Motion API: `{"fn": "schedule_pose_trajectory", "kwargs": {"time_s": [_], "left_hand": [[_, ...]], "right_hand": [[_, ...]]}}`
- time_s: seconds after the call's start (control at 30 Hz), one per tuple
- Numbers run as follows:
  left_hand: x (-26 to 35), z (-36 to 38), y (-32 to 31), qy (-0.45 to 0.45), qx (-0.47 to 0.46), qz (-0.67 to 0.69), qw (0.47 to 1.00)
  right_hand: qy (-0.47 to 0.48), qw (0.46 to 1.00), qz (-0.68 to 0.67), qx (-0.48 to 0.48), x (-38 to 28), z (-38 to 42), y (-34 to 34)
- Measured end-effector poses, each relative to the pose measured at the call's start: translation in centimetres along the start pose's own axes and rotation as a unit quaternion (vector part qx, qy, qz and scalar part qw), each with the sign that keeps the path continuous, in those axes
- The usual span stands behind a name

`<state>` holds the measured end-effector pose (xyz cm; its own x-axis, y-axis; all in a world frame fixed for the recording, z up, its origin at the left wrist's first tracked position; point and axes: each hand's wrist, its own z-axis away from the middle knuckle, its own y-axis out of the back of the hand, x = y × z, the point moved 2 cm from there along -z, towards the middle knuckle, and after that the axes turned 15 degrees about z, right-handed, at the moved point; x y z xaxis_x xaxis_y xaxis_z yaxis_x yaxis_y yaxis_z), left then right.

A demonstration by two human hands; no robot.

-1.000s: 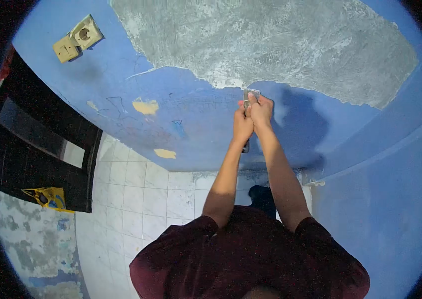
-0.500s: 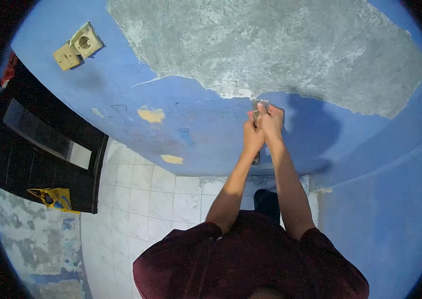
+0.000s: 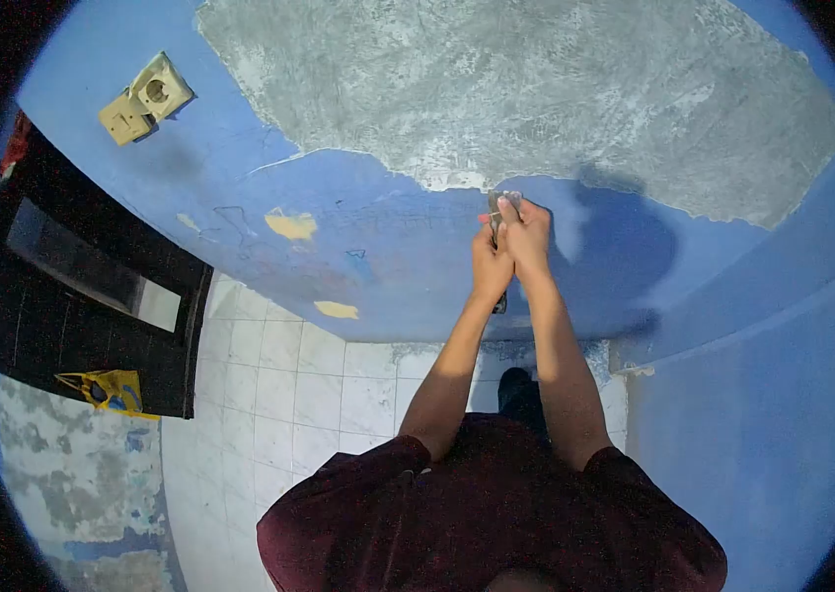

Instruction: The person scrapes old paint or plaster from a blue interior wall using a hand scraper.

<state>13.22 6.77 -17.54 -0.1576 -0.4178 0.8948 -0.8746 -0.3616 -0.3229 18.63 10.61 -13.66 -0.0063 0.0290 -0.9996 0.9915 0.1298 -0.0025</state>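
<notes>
My left hand (image 3: 491, 264) and my right hand (image 3: 528, 239) are closed together around a scraper (image 3: 494, 204). Its flat blade points up at the lower edge of the bare grey plaster (image 3: 496, 89), where the blue paint (image 3: 408, 227) breaks off in a ragged line. Below my hands the scraper's dark handle end (image 3: 500, 304) pokes out. My right hand sits slightly higher, with its fingers near the blade. Most of the grip is hidden behind my fingers.
A wall socket and switch (image 3: 146, 99) hang loosely at upper left. A dark door (image 3: 92, 306) stands at left, with a yellow bag (image 3: 107, 392) by its lower edge. White floor tiles (image 3: 279, 395) lie below. Another blue wall (image 3: 763, 444) meets this one at right.
The whole view has shifted slightly left. My hands keep hold of the scraper at the same ragged paint edge, with only a small change in their position.
</notes>
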Motion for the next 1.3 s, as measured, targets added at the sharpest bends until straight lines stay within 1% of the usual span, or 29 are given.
{"fn": "schedule_pose_trajectory", "kwargs": {"time_s": [0.03,0.07,0.13,0.17,0.2,0.23,0.27,0.3,0.33,0.37,0.4,0.43,0.5,0.6,0.63,0.67,0.73,0.8,0.87,0.9,0.93,0.97,1.0,1.03,1.07,1.1,1.13,1.17,1.3], "left_hand": [[0.0,0.1,-0.2,0.001,-0.003,0.003,1.0],[-0.1,0.1,-0.2,0.007,-0.005,0.011,1.0],[-0.2,0.3,0.2,0.013,-0.009,0.02,1.0],[-0.7,0.4,0.4,0.053,-0.019,0.056,0.997],[-0.8,0.3,0.5,0.092,-0.03,0.091,0.991],[-0.7,0.2,0.6,0.09,-0.032,0.094,0.991],[-0.5,0.0,0.8,0.069,-0.031,0.08,0.994],[-0.4,-0.2,1.1,0.049,-0.03,0.067,0.996],[-0.3,-0.6,1.5,0.051,-0.02,0.02,0.998],[0.0,-0.8,1.7,0.051,-0.02,0.023,0.998],[0.3,-0.9,2.0,0.053,-0.023,-0.002,0.998],[0.6,-0.9,2.3,0.056,-0.025,-0.026,0.998],[0.2,-0.9,2.9,0.043,-0.029,-0.039,0.998],[1.0,-0.6,2.7,0.031,-0.035,-0.059,0.997],[1.3,-0.3,2.5,0.042,-0.028,-0.076,0.996],[1.8,0.0,2.3,0.054,-0.022,-0.094,0.994],[0.3,0.0,2.4,0.042,-0.021,-0.106,0.993],[0.2,0.3,1.9,0.03,-0.021,-0.119,0.992],[0.9,1.2,0.8,0.084,-0.049,-0.056,0.994],[0.9,1.6,0.4,0.085,-0.051,-0.055,0.994],[1.0,1.9,0.1,0.115,-0.04,-0.067,0.99],[1.1,2.1,-0.2,0.144,-0.03,-0.079,0.986],[1.4,2.3,-0.5,0.142,-0.032,-0.078,0.986],[1.7,2.5,-0.8,0.141,-0.016,-0.043,0.989],[1.9,2.6,-0.9,0.14,0.0,-0.008,0.99],[1.6,2.6,-1.0,0.137,-0.001,-0.008,0.99],[1.3,2.5,-0.9,0.135,0.025,-0.016,0.99],[1.3,2.5,-1.0,0.134,0.051,-0.024,0.989],[0.6,3.2,-0.4,0.164,0.077,0.003,0.983]], "right_hand": [[0.013,1.0,-0.012,-0.017,-0.2,0.2,0.3],[0.014,1.0,-0.011,-0.014,-0.1,0.2,0.7],[0.045,0.998,0.008,-0.034,0.1,0.5,1.1],[0.047,0.998,0.009,-0.032,0.8,0.6,1.5],[0.048,0.995,0.084,-0.025,1.4,0.5,2.1],[0.048,0.986,0.157,-0.018,2.1,0.5,2.8],[0.024,0.986,0.163,-0.014,2.2,1.1,3.3],[0.025,0.986,0.165,-0.013,3.4,1.3,3.9],[0.014,0.99,0.137,-0.007,4.5,1.6,4.6],[0.002,0.994,0.11,-0.001,5.0,2.1,5.3],[0.007,0.989,0.147,-0.011,5.5,2.8,6.2],[0.007,0.989,0.149,-0.01,6.0,3.4,6.8],[-0.056,0.985,0.16,-0.022,6.2,4.6,7.7],[-0.056,0.985,0.161,-0.036,5.8,5.2,7.6],[-0.056,0.985,0.161,-0.038,5.6,5.1,7.2],[-0.041,0.986,0.153,-0.053,4.8,4.8,6.5],[-0.027,0.987,0.145,-0.068,2.9,4.6,5.0],[0.009,0.995,0.088,-0.035,0.9,4.2,3.8],[0.01,0.997,0.062,-0.051,1.6,2.6,3.4],[0.012,0.997,0.037,-0.068,2.5,1.9,3.3],[0.012,0.997,0.037,-0.067,3.4,1.3,3.3],[0.003,0.997,0.026,-0.072,3.4,1.1,3.2],[-0.006,0.997,0.015,-0.077,3.4,0.7,3.2],[-0.003,0.997,0.015,-0.076,3.4,0.5,3.2],[-0.007,0.995,-0.006,-0.102,2.0,1.4,2.7],[-0.012,0.991,-0.028,-0.128,1.5,1.8,2.4],[-0.024,0.986,-0.028,-0.16,1.2,1.8,2.3],[-0.023,0.987,-0.029,-0.158,1.3,1.4,2.2],[-0.055,0.984,-0.025,-0.169,2.5,1.4,1.7]]}}
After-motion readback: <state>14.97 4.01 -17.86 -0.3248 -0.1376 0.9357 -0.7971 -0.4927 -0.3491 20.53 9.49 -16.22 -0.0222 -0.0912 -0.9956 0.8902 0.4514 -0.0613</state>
